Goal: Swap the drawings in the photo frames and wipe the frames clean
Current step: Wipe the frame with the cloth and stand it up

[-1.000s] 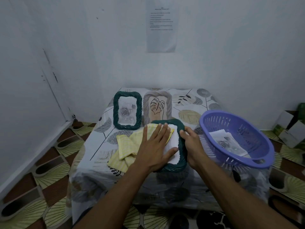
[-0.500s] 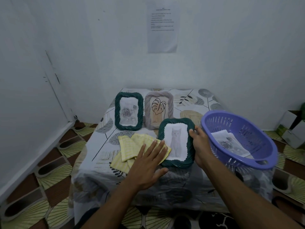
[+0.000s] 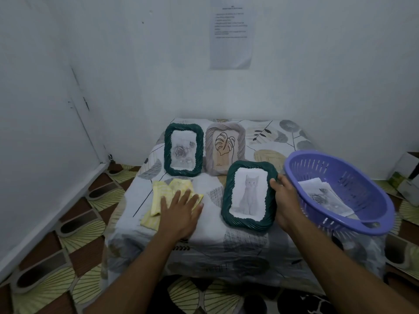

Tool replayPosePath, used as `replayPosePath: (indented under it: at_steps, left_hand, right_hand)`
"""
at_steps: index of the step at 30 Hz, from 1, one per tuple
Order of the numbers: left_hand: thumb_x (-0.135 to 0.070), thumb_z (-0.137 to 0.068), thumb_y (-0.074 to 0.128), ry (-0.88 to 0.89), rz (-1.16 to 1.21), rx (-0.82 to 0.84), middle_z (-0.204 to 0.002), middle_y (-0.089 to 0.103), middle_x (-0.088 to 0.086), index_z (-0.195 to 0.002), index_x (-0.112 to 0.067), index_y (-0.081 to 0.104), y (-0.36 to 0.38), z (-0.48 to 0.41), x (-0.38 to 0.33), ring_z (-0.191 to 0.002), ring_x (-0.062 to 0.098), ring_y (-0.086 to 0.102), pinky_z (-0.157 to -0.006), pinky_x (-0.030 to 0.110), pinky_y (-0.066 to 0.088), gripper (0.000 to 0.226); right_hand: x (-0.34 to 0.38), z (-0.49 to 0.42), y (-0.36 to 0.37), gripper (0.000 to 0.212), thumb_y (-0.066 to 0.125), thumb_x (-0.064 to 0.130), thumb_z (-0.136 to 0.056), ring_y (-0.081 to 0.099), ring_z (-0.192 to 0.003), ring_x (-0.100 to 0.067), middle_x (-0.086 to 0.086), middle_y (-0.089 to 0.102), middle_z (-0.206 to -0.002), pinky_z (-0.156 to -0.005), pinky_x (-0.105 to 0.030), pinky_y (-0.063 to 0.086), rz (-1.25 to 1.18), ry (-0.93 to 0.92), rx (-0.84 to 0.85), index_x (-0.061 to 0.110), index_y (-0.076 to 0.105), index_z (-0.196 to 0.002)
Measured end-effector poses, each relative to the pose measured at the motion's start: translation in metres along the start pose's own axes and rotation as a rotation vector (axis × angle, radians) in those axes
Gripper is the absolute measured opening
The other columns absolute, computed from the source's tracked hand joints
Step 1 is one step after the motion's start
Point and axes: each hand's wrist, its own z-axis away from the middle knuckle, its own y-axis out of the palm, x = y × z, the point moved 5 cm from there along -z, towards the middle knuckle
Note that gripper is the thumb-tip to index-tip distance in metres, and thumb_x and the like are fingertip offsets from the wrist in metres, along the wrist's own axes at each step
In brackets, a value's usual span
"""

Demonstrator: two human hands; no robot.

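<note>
Tilts cat frame (image 3: 249,196) up, gripping its edge with right hand (image 3: 286,201); slides yellow cloth (image 3: 162,191) aside under straight-fingered left hand (image 3: 179,214); likely done wiping.

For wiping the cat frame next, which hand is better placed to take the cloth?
Left, probably. The left hand lies flat on the cloth, so it need only close on it. The right hand grips the cat frame at its right edge and is apart from the cloth.

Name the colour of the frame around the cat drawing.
Dark green frame, ridged like rope; clearest in the head view.
</note>
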Motion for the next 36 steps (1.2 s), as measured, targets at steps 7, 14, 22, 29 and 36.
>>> replayPosePath:
  at_steps: [7, 14, 22, 29, 36]
  left_hand:
    - [-0.062, -0.094, 0.007, -0.084, -0.007, 0.027, -0.16, 0.013, -0.008, -0.147, -0.036, 0.027, -0.011, 0.004, 0.042, -0.148, 0.018, 0.004, -0.116, 0.058, -0.002, 0.063]
    - [-0.061, -0.092, 0.016, 0.036, 0.162, -0.169, -0.145, 0.044, 0.005, -0.14, -0.02, 0.042, -0.035, -0.002, 0.015, -0.134, 0.023, 0.037, -0.112, 0.044, 0.021, 0.068]
    - [-0.027, -0.101, 0.041, -0.136, 1.442, 0.193, -0.103, 0.07, 0.0, -0.111, -0.016, 0.063, -0.043, -0.024, -0.063, -0.093, 0.017, 0.065, -0.085, 0.033, 0.05, 0.026]
    - [-0.019, -0.099, 0.045, -0.131, 1.647, 0.157, -0.11, 0.071, 0.008, -0.101, -0.023, 0.07, -0.034, -0.038, -0.079, -0.109, 0.03, 0.063, -0.102, 0.053, 0.044, 0.026]
    - [-0.018, -0.1, 0.042, -0.029, 1.647, 0.19, -0.118, 0.069, -0.002, -0.113, -0.03, 0.066, -0.044, -0.057, -0.098, -0.112, 0.017, 0.063, -0.1, 0.041, 0.047, 0.03]
  right_hand:
    - [0.001, 0.008, 0.027, 0.022, 0.046, 0.012, -0.099, 0.064, -0.086, -0.023, -0.006, 0.069, -0.102, -0.074, -0.036, 0.053, 0.004, 0.002, 0.055, 0.02, 0.061, -0.111]
    - [0.005, 0.012, 0.038, 0.024, 0.042, 0.015, -0.101, 0.065, -0.086, -0.025, -0.011, 0.069, -0.107, -0.064, -0.032, 0.05, 0.046, -0.007, 0.119, 0.016, 0.056, -0.12]
    - [0.013, 0.01, 0.037, 0.02, 0.04, 0.014, -0.101, 0.063, -0.09, -0.027, -0.016, 0.068, -0.109, -0.075, -0.038, 0.051, -0.025, -0.006, 0.205, 0.01, 0.056, -0.113]
    - [0.028, 0.003, 0.026, 0.03, 0.041, 0.027, -0.102, 0.062, -0.1, -0.019, -0.009, 0.066, -0.115, -0.089, -0.038, 0.049, -0.078, 0.031, 0.262, 0.006, 0.056, -0.118]
    - [0.06, -0.02, 0.018, 0.044, 0.04, 0.056, -0.096, 0.061, -0.098, -0.027, -0.006, 0.068, -0.106, -0.084, -0.043, 0.05, 0.064, 0.084, 0.225, 0.025, 0.066, -0.111]
